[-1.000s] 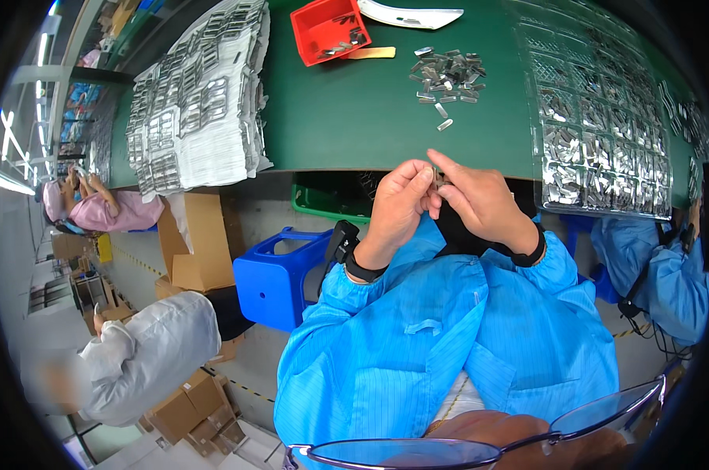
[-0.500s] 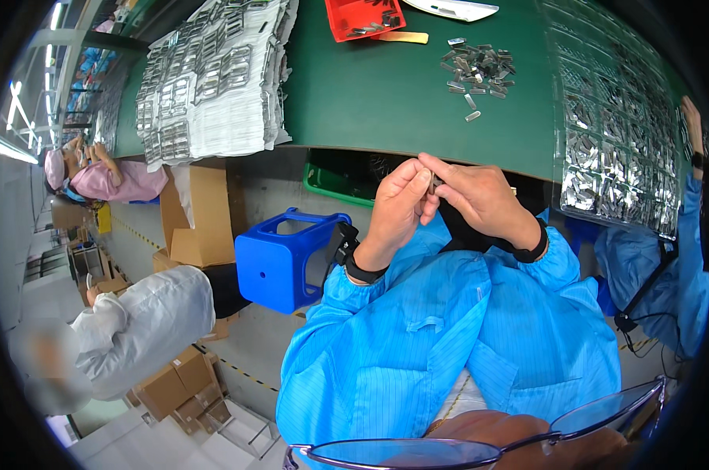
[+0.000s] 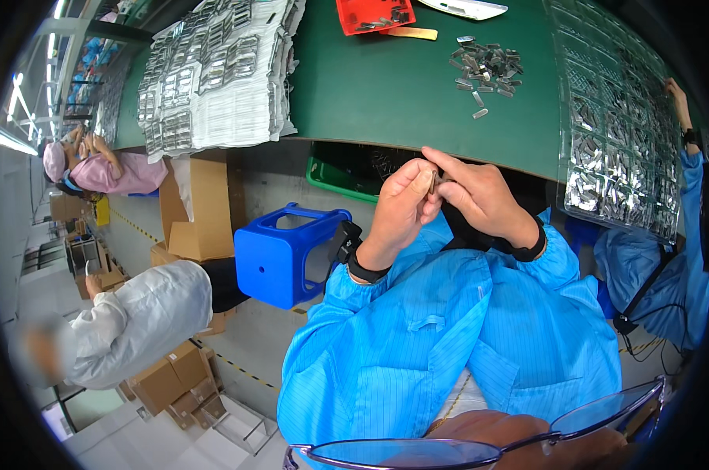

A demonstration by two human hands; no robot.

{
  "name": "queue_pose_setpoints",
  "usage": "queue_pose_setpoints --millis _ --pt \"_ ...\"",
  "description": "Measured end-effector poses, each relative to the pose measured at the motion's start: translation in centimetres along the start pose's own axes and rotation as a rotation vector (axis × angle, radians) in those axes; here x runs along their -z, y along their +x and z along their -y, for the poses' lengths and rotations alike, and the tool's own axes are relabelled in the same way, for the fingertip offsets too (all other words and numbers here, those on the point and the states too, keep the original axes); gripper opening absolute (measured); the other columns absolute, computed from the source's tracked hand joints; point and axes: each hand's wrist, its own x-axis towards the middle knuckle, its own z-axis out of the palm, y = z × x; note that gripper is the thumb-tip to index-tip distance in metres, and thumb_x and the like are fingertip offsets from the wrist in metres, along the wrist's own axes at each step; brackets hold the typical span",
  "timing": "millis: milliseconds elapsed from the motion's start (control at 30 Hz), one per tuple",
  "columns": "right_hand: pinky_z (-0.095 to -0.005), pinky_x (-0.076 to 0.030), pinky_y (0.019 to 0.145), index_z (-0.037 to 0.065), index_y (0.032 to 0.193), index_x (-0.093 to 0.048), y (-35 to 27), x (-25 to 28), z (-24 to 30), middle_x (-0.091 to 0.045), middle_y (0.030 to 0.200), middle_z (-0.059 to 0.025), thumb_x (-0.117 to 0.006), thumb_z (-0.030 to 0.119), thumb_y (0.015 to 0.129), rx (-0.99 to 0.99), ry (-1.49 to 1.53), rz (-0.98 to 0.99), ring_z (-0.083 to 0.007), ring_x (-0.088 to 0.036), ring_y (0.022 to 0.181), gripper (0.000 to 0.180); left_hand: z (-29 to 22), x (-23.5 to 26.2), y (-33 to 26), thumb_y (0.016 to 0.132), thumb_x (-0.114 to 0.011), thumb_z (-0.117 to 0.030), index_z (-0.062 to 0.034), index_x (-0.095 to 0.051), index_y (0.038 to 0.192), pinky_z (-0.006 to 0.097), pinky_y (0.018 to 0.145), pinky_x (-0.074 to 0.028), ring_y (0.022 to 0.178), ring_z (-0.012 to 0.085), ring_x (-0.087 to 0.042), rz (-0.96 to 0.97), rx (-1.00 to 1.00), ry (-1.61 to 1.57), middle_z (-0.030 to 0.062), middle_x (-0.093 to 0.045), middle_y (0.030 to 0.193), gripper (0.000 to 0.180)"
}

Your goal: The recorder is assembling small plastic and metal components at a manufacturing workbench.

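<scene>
Just in front of the table's near edge, my left hand [image 3: 405,200] pinches a small metal piece [image 3: 433,183] between thumb and fingers. Close against it is my right hand [image 3: 484,200], its thumb bent toward the piece and its index finger stretched over the top. Whether the right fingers also grip the piece is hard to see. Beyond my hands, a loose pile of small shiny metal pieces [image 3: 487,69] lies on the green table [image 3: 370,102].
A red bin [image 3: 362,16] and a yellow strip [image 3: 413,33] lie at the far side. White sheets with metal frames [image 3: 244,110] are stacked left; clear trays of metal pieces [image 3: 617,157] stand right, beside a co-worker's arm [image 3: 683,117]. A blue stool [image 3: 280,262] is left of me.
The metal piece shows more between my left fingertips, and my right index finger has straightened away from it. The view has shifted slightly. At right, the co-worker's arm has moved.
</scene>
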Motion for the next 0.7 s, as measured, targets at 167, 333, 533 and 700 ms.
queue_pose_setpoints --millis 167,333,533,700 --pt "-0.0242 -0.048 0.061 -0.003 0.120 -0.056 0.4 -0.1 -0.5 -0.063 0.074 -0.0088 -0.059 0.007 0.085 -0.030 0.055 0.029 -0.0125 -0.062 0.064 0.036 0.5 0.0 0.0 0.098 -0.046 -0.024 -0.0037 -0.049 0.090 0.017 0.042 -0.031 0.052 0.0041 -0.040 0.011 0.014 0.075 0.0010 -0.046 0.069 0.022" --pt "-0.0277 -0.048 0.060 -0.001 0.110 -0.060 0.1 -0.4 -1.1 -0.065 0.081 -0.0106 -0.060 0.007 0.083 -0.264 0.334 0.001 -0.0175 -0.062 0.066 0.028 0.2 -0.3 0.0 0.098 -0.045 -0.021 -0.0052 -0.051 0.089 0.017 0.043 -0.033 0.054 0.0044 -0.042 0.002 0.049 0.026 0.0013 -0.049 0.070 0.019" --pt "-0.0362 -0.050 0.057 0.003 0.110 -0.057 0.6 2.6 -3.7 -0.060 0.108 -0.0115 -0.058 0.003 0.077 -0.146 -0.758 -0.243 -0.0293 -0.062 0.067 0.032 0.2 0.2 0.4 0.095 -0.049 -0.016 -0.0033 -0.054 0.094 0.022 0.047 -0.042 0.057 0.0114 -0.051 -0.054 0.048 -0.060 0.0094 -0.057 0.076 0.013" --pt "-0.0343 -0.051 0.057 0.003 0.109 -0.059 -0.1 2.5 -4.7 -0.059 0.117 -0.0069 -0.060 0.002 0.074 -0.213 -1.007 -0.069 -0.0249 -0.064 0.066 0.035 0.3 1.8 2.0 0.092 -0.054 -0.012 -0.0055 -0.056 0.095 0.017 0.051 -0.046 0.062 0.0086 -0.054 -0.160 -0.024 -0.132 0.0065 -0.058 0.078 0.008"
